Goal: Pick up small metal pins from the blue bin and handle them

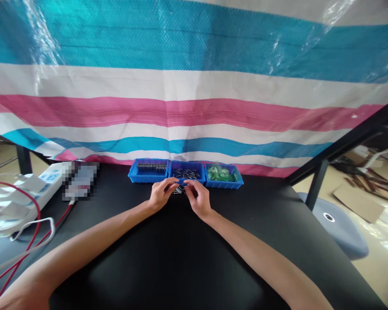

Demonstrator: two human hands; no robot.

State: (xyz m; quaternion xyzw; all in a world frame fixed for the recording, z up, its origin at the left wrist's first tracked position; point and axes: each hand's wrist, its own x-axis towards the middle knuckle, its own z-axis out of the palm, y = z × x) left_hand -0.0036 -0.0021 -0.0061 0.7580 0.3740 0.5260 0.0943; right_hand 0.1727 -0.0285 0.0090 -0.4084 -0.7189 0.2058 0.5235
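Black bench below, with a striped sheet in blue, white and pink hung across the back. Holds left hand and right hand near each other but apart, low over the far part of the bench. Bends thumb and index finger of each toward a pinch; cannot tell at this size whether clamped on something tiny or merely close at the tips. Between and partly under the fingertips, a little cluster of small metal parts. Just beyond, side by side in a row: a left-hand blue bin with short metal cylinders in tidy rows, a middle blue bin with loose slender metal pieces at all angles, and a right-hand blue bin with green pieces too indistinct to name. Reaches in with bare forearms from the lower edge. Farther left on the bench, a white power strip, a pixelated object beside it, a red cable and a white cable. Off to the right, past a black frame, a grey stool and flat cardboard on the floor.
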